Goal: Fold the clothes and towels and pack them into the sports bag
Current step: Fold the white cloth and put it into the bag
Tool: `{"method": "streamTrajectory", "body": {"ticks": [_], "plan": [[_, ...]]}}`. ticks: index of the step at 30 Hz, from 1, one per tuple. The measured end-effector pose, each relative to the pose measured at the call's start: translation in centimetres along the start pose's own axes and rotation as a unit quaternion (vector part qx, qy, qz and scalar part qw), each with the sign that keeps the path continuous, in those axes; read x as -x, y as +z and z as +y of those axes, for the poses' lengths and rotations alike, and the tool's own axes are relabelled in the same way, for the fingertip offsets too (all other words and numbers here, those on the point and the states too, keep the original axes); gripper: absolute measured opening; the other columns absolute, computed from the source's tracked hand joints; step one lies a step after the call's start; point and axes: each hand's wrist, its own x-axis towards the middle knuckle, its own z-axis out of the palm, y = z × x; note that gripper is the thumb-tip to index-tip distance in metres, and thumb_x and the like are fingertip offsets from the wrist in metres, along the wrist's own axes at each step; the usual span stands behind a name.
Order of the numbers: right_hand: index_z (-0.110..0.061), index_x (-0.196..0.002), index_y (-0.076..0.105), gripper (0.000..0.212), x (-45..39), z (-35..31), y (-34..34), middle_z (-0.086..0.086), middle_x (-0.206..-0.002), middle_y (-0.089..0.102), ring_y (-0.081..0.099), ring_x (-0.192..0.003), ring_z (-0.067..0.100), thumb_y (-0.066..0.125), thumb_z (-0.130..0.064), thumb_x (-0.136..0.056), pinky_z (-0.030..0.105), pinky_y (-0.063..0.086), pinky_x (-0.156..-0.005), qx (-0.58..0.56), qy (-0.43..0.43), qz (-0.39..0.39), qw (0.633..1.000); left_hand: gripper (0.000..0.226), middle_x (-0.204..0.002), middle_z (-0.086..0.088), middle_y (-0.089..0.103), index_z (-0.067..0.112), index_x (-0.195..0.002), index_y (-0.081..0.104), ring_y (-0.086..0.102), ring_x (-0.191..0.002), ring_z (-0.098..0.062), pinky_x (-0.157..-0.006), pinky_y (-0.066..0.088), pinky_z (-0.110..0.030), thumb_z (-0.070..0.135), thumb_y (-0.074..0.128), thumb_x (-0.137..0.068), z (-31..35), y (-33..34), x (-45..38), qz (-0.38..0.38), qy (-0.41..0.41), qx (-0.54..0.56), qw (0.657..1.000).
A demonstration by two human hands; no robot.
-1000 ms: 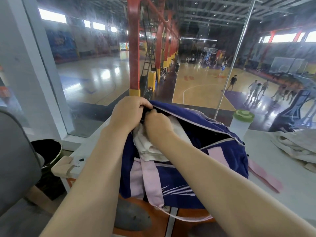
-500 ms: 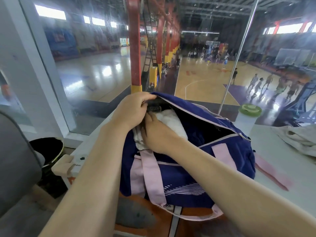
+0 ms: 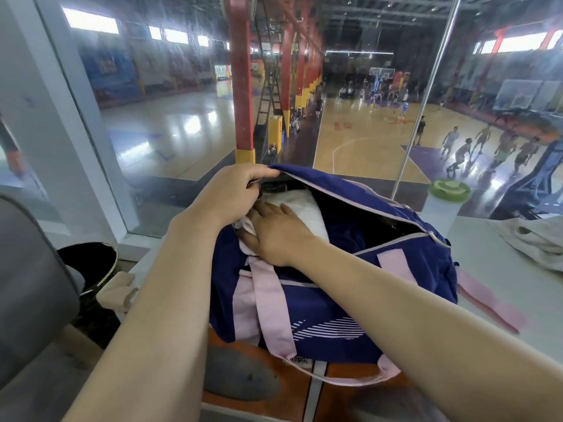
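A navy sports bag [image 3: 332,312] with pink straps lies on the table, its top zip open. A folded white towel [image 3: 307,211] sits inside at the left end, with something dark behind it. My left hand [image 3: 231,193] grips the bag's upper rim at the left corner and holds it up. My right hand [image 3: 274,233] lies flat on the towel, fingers straight, pressing it down into the bag. A crumpled beige garment [image 3: 536,239] lies on the table at the far right.
A white bottle with a green lid [image 3: 444,202] stands behind the bag by the window glass. The white table [image 3: 499,287] runs to the right. A black bin [image 3: 88,266] and a grey chair back [image 3: 30,284] are at the left.
My right hand has uncurled from a fist at the bag's rim and now lies flat on the towel. My left hand keeps its grip on the rim.
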Motion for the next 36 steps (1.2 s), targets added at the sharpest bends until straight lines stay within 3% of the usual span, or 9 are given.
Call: {"method": "streamTrajectory", "body": {"ticks": [4, 8, 13, 19, 23, 26, 29, 31, 36], "plan": [[-0.010, -0.151, 0.026, 0.065, -2.8, -2.2, 1.1, 0.016, -0.152, 0.033, 0.030, -0.138, 0.033, 0.031, -0.048, -0.099, 0.047, 0.019, -0.117, 0.028, 0.092, -0.036, 0.995, 0.050, -0.138, 0.008, 0.057, 0.029, -0.131, 0.062, 0.048, -0.130, -0.010, -0.112, 0.037, -0.034, 0.000, 0.046, -0.093, -0.1, 0.2, 0.0, 0.005, 0.002, -0.002, 1.000], [-0.010, -0.153, 0.017, 0.072, -2.3, -2.7, 1.1, 0.019, -0.155, 0.023, 0.021, -0.142, 0.036, 0.038, -0.049, -0.096, 0.049, 0.015, -0.118, 0.014, 0.071, -0.072, 0.995, 0.049, -0.139, 0.009, 0.056, 0.029, -0.132, 0.060, 0.047, -0.131, -0.009, -0.111, 0.037, -0.033, 0.001, 0.045, -0.095, -0.6, 0.2, 0.4, 0.009, 0.006, 0.005, 1.000], [-0.007, -0.130, 0.048, 0.057, 2.3, -1.9, -3.2, 0.014, -0.127, 0.054, 0.054, -0.113, 0.031, 0.047, -0.050, -0.092, 0.041, 0.046, -0.091, -0.033, 0.099, 0.056, 0.993, 0.056, -0.148, 0.010, 0.046, 0.027, -0.139, 0.054, 0.040, -0.137, -0.013, -0.115, 0.032, -0.038, -0.003, 0.045, -0.092, -1.1, 0.5, -0.1, -0.002, 0.035, -0.030, 0.999], [-0.012, -0.111, 0.060, 0.060, 6.9, -1.7, -4.6, 0.005, -0.102, 0.057, 0.050, -0.085, 0.024, 0.034, -0.063, -0.095, 0.033, 0.039, -0.070, 0.020, 0.167, -0.207, 0.964, 0.051, -0.151, 0.003, 0.033, 0.036, -0.139, 0.050, 0.025, -0.134, -0.025, -0.113, 0.024, -0.048, 0.014, 0.054, -0.093, 1.6, 0.1, 0.3, -0.017, -0.001, -0.197, 0.980], [-0.010, -0.127, 0.054, 0.054, 7.5, -0.9, -3.9, 0.012, -0.130, 0.055, 0.055, -0.108, 0.031, 0.039, -0.052, -0.097, 0.038, 0.047, -0.088, -0.046, 0.154, -0.189, 0.969, 0.022, -0.108, 0.003, 0.054, 0.028, -0.106, 0.072, 0.048, -0.101, -0.014, -0.090, 0.042, -0.033, 0.019, 0.058, -0.091, 3.9, 1.2, 1.1, 0.072, 0.115, -0.117, 0.984], [-0.008, -0.145, 0.036, 0.061, 8.2, -0.8, -3.0, 0.019, -0.147, 0.038, 0.046, -0.126, 0.036, 0.039, -0.048, -0.098, 0.044, 0.042, -0.103, -0.078, 0.151, -0.177, 0.969, 0.026, -0.079, 0.012, 0.064, 0.030, -0.092, 0.072, 0.056, -0.071, -0.004, -0.068, 0.043, -0.019, 0.013, 0.052, -0.091, 5.7, 1.9, 1.7, -0.020, 0.093, 0.037, 0.995], [-0.008, -0.144, 0.034, 0.063, 8.8, -1.1, -3.2, 0.019, -0.146, 0.039, 0.047, -0.125, 0.037, 0.041, -0.049, -0.097, 0.043, 0.044, -0.101, -0.076, 0.150, -0.172, 0.971, 0.029, -0.110, 0.018, 0.068, 0.041, -0.107, 0.068, 0.060, -0.104, -0.005, -0.096, 0.046, -0.030, 0.024, 0.045, -0.099, 4.9, 3.0, 1.2, -0.140, 0.006, -0.011, 0.990], [-0.007, -0.138, 0.042, 0.057, 9.2, -1.4, -3.6, 0.017, -0.137, 0.051, 0.053, -0.118, 0.035, 0.041, -0.047, -0.098, 0.041, 0.047, -0.096, -0.073, 0.139, -0.172, 0.973, 0.034, -0.147, 0.008, 0.047, 0.041, -0.132, 0.055, 0.042, -0.133, -0.015, -0.113, 0.030, -0.037, 0.036, 0.042, -0.101, 3.6, 4.3, 1.3, -0.199, -0.037, -0.108, 0.973], [-0.007, -0.120, 0.057, 0.036, 10.1, -1.9, -4.6, 0.015, -0.118, 0.063, 0.059, -0.104, 0.031, 0.047, -0.034, -0.098, 0.035, 0.044, -0.076, -0.049, 0.084, -0.115, 0.989, 0.067, -0.164, 0.004, -0.005, 0.043, -0.154, 0.008, -0.003, -0.151, -0.023, -0.119, 0.004, -0.048, 0.063, 0.031, -0.095, 2.2, 6.8, 2.4, -0.167, -0.083, -0.219, 0.958]]}}
